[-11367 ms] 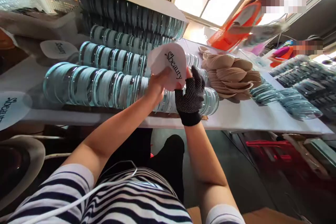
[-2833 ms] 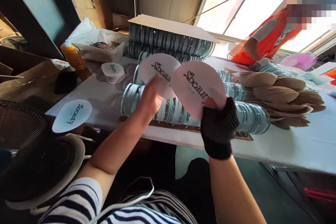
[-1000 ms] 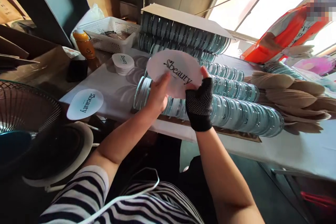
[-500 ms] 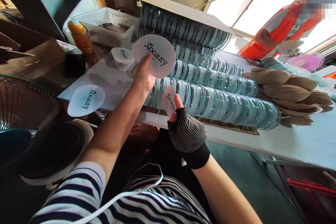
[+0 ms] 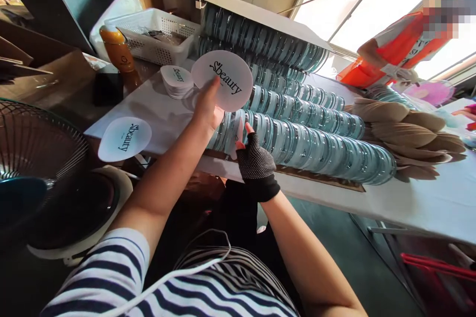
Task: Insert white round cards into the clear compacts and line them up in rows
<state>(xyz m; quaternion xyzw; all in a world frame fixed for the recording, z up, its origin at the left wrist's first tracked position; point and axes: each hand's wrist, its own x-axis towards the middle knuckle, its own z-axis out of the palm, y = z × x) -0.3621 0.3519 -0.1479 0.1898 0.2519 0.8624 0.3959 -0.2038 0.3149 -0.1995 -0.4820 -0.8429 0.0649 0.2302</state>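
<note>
Left hand (image 5: 207,109): your fingers close on the rim of a round printed card (image 5: 222,79), raised face-up over the desk (image 5: 427,203), logo readable.
Right hand (image 5: 256,161): gloved, you pinch a second card (image 5: 240,131) edge-on at the front row of clear lids (image 5: 316,148), likely to slip it in.

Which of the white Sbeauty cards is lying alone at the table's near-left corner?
The lone card, flat at the table's near-left corner. The others differ: one card is held up in the left hand, and a small stack sits farther back.
</note>
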